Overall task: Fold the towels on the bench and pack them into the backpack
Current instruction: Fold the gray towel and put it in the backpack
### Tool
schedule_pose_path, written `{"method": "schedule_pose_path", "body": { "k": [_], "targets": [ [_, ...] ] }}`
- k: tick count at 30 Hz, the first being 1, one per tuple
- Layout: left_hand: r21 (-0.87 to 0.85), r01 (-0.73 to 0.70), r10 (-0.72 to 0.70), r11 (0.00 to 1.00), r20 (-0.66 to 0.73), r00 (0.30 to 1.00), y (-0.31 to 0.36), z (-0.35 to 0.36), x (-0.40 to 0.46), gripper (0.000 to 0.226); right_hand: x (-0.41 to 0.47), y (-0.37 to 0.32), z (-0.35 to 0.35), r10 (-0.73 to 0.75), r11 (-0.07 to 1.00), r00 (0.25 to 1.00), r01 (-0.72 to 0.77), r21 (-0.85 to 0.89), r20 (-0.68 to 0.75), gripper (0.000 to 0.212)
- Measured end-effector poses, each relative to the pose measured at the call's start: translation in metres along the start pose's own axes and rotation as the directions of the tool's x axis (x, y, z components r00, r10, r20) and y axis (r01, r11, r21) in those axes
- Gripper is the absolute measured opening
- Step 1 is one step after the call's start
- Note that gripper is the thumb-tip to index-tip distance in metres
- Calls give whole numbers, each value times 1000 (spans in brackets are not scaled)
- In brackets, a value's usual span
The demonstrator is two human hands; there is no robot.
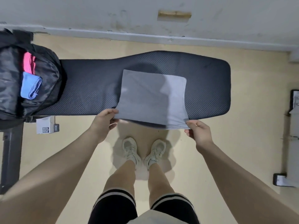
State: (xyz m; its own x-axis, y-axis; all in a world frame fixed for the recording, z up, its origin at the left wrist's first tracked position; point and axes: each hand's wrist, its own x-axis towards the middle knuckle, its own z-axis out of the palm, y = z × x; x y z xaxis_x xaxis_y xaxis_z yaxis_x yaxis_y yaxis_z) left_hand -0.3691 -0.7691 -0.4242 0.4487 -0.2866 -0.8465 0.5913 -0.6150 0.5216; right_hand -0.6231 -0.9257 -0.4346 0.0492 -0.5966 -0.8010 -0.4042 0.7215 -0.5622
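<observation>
Folding step: my left hand (103,122) and right hand (199,132) pinch grey towel (152,97) near corners over the counter (90,88). Next, probably carry near edge to far edge, then backpack (47,65).

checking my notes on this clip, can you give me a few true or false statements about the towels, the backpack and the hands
1. Both hands hold the grey towel by its near corners: left hand, right hand. True.
2. The grey towel lies on the floor. False: it lies on the bench, its near edge lifted.
3. The backpack is zipped shut. False: it is open.
4. A blue towel and a pink towel are in the backpack. True.
5. The backpack sits at the right end of the bench. False: it is at the left end.
</observation>
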Motion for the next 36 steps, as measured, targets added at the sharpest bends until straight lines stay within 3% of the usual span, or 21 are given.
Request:
{"method": "schedule_pose_path", "body": {
  "k": [4, 7, 10, 13, 14, 18, 22, 27, 29, 31, 32, 34, 35, 36],
  "targets": [
    [-58, -42, 45, 997, 41, 998, 15, 3, 10, 23, 14, -15, -2, 58, 994, 997, -62, 90, 53, 22],
    [-64, -94, 99, 994, 87, 991, 27, 8, 27, 39, 33, -24, 4, 29, 997, 997, -33, 70, 65, 21],
    [149, -168, 160, 974, 63, 985, 43, 18, 49, 31, 56, -33, 17, -133, 988, 990, 130, -81, -35, 23],
    [434, -308, 330, 847, 25, 944, 63, 21, 83, 10, 85, -46, 32, -273, 954, 950, 248, -168, -150, 29],
    [472, -344, 367, 812, 46, 929, 70, 23, 96, 14, 95, -51, 37, -292, 949, 943, 265, -171, -159, 28],
    [527, -326, 351, 785, 56, 935, 90, 34, 142, 19, 132, -61, 57, -292, 930, 942, 238, -280, -169, 27],
    [626, -387, 437, 677, 81, 896, 85, 45, 173, 27, 163, -63, 71, -318, 880, 921, 199, -432, -224, 21],
    [690, -375, 526, 619, -10, 850, 80, 50, 186, 23, 183, -70, 83, -361, 800, 916, 210, -562, -172, 24],
    [708, -379, 564, 596, -34, 825, 77, 52, 191, 25, 188, -71, 85, -414, 723, 887, 185, -665, -204, 26],
    [804, -380, 644, 457, -4, 765, 74, 54, 196, 33, 186, -67, 89, -539, 582, 819, 190, -790, -200, 29],
    [852, -383, 687, 358, 37, 726, 72, 55, 197, 38, 182, -63, 93, -644, 439, 757, 249, -863, -109, 31],
    [857, -491, 735, 155, 232, 637, 64, 57, 195, 42, 168, -48, 110, -768, 56, 591, 445, -894, 247, 34],
    [823, -567, 725, 37, 368, 582, 56, 60, 194, 43, 160, -38, 124, -742, -68, 533, 543, -837, 407, 37],
    [775, -629, 688, -61, 490, 536, 45, 64, 194, 44, 152, -26, 140, -692, -117, 513, 615, -780, 508, 42]
  ]
}}
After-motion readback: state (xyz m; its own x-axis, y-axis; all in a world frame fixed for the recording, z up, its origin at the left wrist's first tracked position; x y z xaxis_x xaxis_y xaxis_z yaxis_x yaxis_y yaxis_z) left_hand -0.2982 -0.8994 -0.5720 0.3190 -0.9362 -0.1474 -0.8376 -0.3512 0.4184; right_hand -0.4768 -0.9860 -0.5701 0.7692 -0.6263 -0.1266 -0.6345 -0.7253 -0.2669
